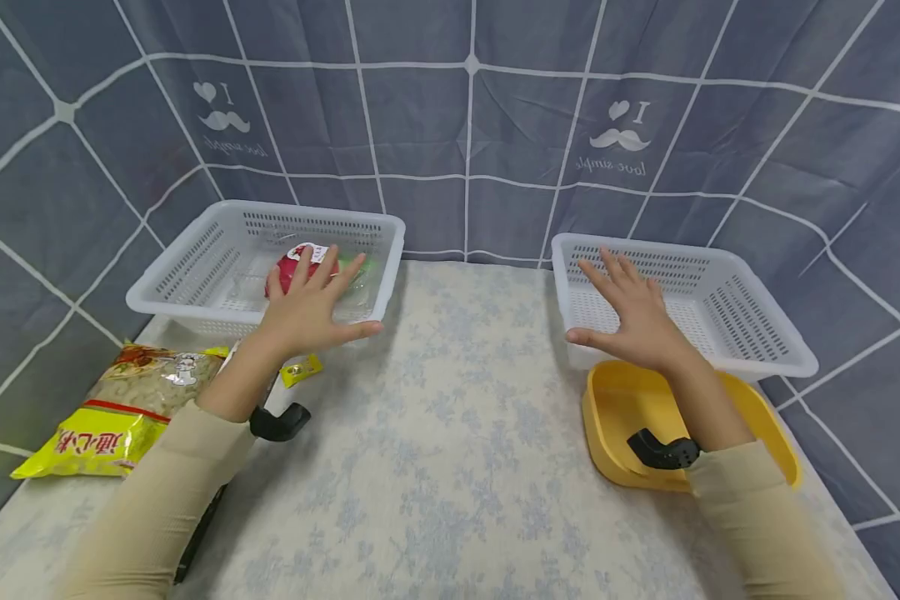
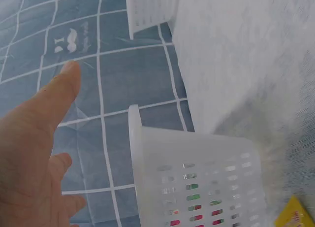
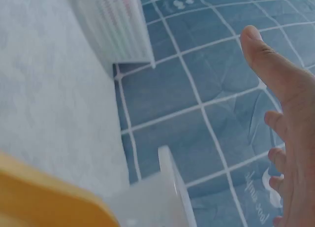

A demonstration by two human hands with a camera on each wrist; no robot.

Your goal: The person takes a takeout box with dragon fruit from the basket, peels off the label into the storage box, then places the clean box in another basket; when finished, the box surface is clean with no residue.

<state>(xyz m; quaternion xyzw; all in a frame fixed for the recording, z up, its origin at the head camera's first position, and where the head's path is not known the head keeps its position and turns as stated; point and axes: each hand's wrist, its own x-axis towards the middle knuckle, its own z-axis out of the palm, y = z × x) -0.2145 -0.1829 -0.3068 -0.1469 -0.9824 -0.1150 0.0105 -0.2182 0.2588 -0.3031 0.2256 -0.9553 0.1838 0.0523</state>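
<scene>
- Risk 1: red packet (image 1: 287,268), wrapping probably slick; could slip if the left hand (image 1: 305,310) pinches only an edge.
- Risk 2: left basket (image 1: 311,212), light-looking plastic; could slide or tip if the thumb or wrist catches its near rim.
- Risk 3: yellow bin (image 1: 607,467), directly below the right forearm; a low sweep of that arm could knock it or snag the black wrist camera (image 1: 662,452).
- Risk 4: small yellow packet (image 1: 301,370), on the tabletop (image 1: 450,417) near the left wrist; a dragging sleeve could shift it.
- Location: red packet inside the left basket, beneath the left fingers and partly hidden by them; exact gap cannot be told.
- Fingers, left hand: spread apart, holding nothing.
- Fingers, right hand (image 1: 637,321): spread apart, holding nothing, over the right basket (image 1: 783,354).
- Wrist views: both thumbs stand well away from the other fingers.
</scene>
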